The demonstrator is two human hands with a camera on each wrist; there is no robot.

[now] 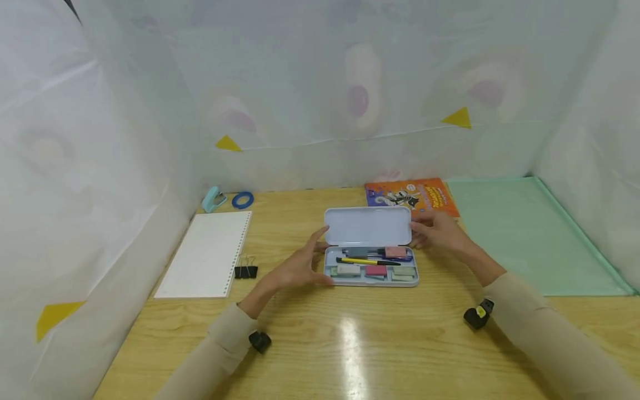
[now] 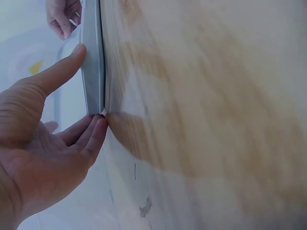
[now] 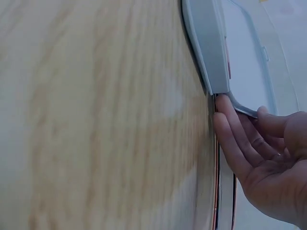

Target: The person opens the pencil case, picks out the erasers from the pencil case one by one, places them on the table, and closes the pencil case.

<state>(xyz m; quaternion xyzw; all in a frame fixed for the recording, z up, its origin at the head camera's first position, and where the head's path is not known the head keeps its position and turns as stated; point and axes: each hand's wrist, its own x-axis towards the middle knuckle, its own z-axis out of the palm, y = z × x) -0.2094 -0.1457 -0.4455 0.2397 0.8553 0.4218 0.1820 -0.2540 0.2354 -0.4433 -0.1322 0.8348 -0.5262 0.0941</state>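
An open pale-blue pencil case [image 1: 371,281] lies on the table with its lid [image 1: 368,226] raised at the back. Inside are a yellow-and-black pen [image 1: 367,261], a blue pen, a pink eraser [image 1: 375,270], a whitish eraser [image 1: 348,270] and other small blocks. My left hand [image 1: 295,270] holds the case's left end, thumb [image 2: 72,60] on the front wall and fingers at the end. At the lid's right edge my right hand [image 1: 442,233] pinches the rim, thumb [image 3: 273,123] on the inner face and fingers behind.
Left of the case lie a white spiral notebook [image 1: 207,253], a black binder clip [image 1: 246,272], a roll of blue tape [image 1: 242,200] and a light-blue tool [image 1: 212,199]. An orange book [image 1: 435,194] lies behind, beside a green mat [image 1: 520,239]. Plastic sheeting hangs around the table.
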